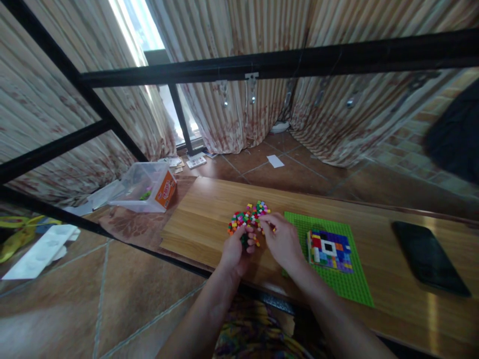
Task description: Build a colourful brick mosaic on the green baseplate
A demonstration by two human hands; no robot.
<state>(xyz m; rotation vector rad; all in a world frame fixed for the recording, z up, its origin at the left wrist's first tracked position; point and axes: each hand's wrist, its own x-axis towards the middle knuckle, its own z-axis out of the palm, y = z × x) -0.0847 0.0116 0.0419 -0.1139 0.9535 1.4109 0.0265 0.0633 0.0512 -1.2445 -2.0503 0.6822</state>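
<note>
A loose pile of small colourful toy bricks [244, 217] lies on the wooden bench top. At the pile's near edge, my left hand [234, 252] is curled, with dark green bricks [244, 241] showing between its thumb and fingers. My right hand [281, 238] reaches over the pile's right side, its fingertips drawn together among the bricks; what they pinch is too small to make out. Just right of that hand is a green baseplate [357, 279]. A multicoloured brick build [342, 254] with a white-framed dark square sits on it.
A black phone [430, 257] lies at the bench's right. Left of the wooden top [198, 204] stands a clear plastic box [144, 172] with an orange label. Black metal bars [262, 66] cross in front of the curtains. A white paper [275, 161] is on the tiled floor.
</note>
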